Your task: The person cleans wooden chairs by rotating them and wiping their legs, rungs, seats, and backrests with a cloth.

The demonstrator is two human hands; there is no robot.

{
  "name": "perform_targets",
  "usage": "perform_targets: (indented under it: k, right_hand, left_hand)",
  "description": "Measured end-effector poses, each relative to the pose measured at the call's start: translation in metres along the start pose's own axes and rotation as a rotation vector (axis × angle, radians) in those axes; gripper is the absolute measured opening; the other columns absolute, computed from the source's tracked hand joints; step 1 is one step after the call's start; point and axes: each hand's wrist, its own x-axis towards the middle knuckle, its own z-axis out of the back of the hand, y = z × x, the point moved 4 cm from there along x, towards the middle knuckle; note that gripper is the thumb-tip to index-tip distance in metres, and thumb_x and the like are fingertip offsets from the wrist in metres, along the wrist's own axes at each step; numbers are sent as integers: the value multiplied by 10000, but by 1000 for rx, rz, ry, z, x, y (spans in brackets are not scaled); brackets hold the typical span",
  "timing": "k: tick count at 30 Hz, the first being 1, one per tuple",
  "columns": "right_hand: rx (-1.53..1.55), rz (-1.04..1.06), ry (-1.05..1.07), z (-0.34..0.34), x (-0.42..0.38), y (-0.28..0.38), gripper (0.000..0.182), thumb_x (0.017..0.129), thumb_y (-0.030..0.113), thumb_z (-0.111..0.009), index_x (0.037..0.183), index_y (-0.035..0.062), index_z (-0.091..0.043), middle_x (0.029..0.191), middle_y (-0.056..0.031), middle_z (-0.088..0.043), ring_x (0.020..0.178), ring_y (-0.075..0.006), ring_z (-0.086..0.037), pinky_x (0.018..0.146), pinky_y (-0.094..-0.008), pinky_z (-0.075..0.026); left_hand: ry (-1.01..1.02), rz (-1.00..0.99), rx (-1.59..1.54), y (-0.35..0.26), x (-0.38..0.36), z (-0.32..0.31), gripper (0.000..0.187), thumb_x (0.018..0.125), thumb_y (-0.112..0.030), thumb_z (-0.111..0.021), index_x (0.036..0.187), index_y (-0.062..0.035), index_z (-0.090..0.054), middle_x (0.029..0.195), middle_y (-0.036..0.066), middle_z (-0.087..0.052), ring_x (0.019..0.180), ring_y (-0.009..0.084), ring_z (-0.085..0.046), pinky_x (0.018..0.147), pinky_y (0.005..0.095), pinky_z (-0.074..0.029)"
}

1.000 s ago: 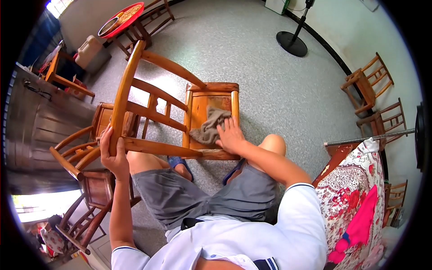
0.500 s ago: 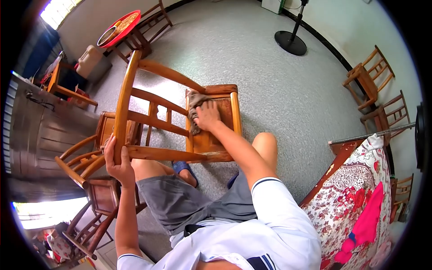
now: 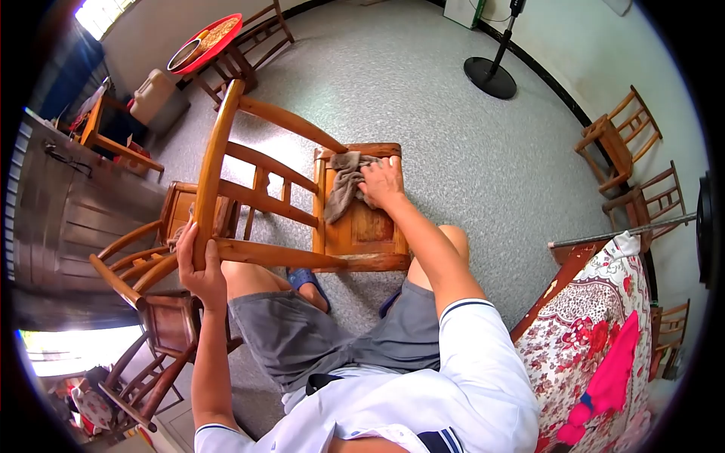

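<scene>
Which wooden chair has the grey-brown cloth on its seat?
The glossy orange-brown wooden chair directly ahead: the right hand presses the grey-brown cloth to its seat and the left hand grips its back. Other chairs stand clear of the right hand.

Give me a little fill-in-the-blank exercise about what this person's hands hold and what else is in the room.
1. The right hand is on a crumpled grey-brown cloth, which lies on the ____ of a glossy orange-brown wooden chair.
2. The left hand grips one end of the top rail of the chair's ____.
3. The shallow round tray in the upper left is ____.
4. A bright ____ piece of fabric lies on the white cloth with red flowers.

Missing words: seat; backrest; red; pink.
</scene>
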Motion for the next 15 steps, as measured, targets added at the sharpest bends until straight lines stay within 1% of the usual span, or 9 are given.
perform_targets:
  k: [1,4,5,6,9,11,12,13,15]
  right_hand:
    - [-2,5,0,-1,-4,-5,414,880,437,-619,1182,153,-615,1200,-112,-601,1223,-326,-433,1104,-526,-217]
    - [-84,-77,-102,0,-18,-16,428,900,433,-593,1203,131,-591,1236,-150,-597,1322,-401,-371,1151,-560,-128]
    - [-85,-73,-103,0,-21,-13,428,900,433,-593,1203,131,-591,1236,-150,-597,1322,-401,-371,1151,-560,-128]
    - [-124,-105,-104,0,-23,-12,421,893,418,-608,1199,129,-593,1226,-144,-595,1287,-394,-394,1141,-563,-142]
    - [-171,-138,-96,6,-29,-2,409,899,402,-602,1166,93,-595,1177,-161,-613,1229,-388,-451,1124,-574,-163]
    - [-251,-176,148,-1,-32,6,393,898,417,-593,1097,78,-601,1112,-168,-641,1143,-367,-527,1088,-543,-224]
    - [-261,-146,153,-1,-38,10,386,884,432,-598,1042,79,-603,1046,-156,-664,1013,-341,-595,1004,-504,-316]
    - [-265,-145,155,3,-46,15,386,884,432,-598,1042,79,-603,1046,-156,-664,1013,-341,-595,1004,-504,-316]
    - [-181,-76,262,3,-66,30,281,904,314,-570,1091,107,-605,1076,-144,-671,1037,-304,-616,934,-469,-349]
  left_hand:
    - [-5,3,1,0,0,0,319,871,50,-616,1187,6,-626,1269,156,-617,1201,274,-567,1058,364,-412]
    - [-2,7,-3,1,-1,0,326,870,48,-620,1193,2,-626,1270,156,-619,1208,272,-570,1057,364,-416]
    - [2,-13,10,2,-1,0,324,889,29,-615,1211,-3,-623,1272,144,-617,1185,248,-576,1039,339,-428]
    - [4,-32,22,2,-1,-1,321,908,10,-610,1229,-9,-620,1275,132,-616,1162,223,-583,1022,315,-440]
    - [10,-49,-13,3,2,-2,320,906,15,-609,1226,-4,-622,1278,133,-617,1173,226,-577,1035,321,-425]
    - [5,-36,-20,0,3,-4,320,905,17,-609,1225,-3,-622,1279,134,-618,1179,227,-574,1042,324,-420]
    - [5,-24,-27,0,3,-4,320,904,18,-609,1223,-1,-623,1280,134,-619,1185,227,-571,1048,328,-415]
    - [4,-20,-29,-1,3,-3,320,904,18,-609,1223,-1,-623,1280,134,-619,1185,227,-571,1048,328,-415]
    - [8,2,-30,0,3,-3,319,904,15,-610,1223,2,-623,1278,137,-620,1183,229,-576,1044,329,-423]
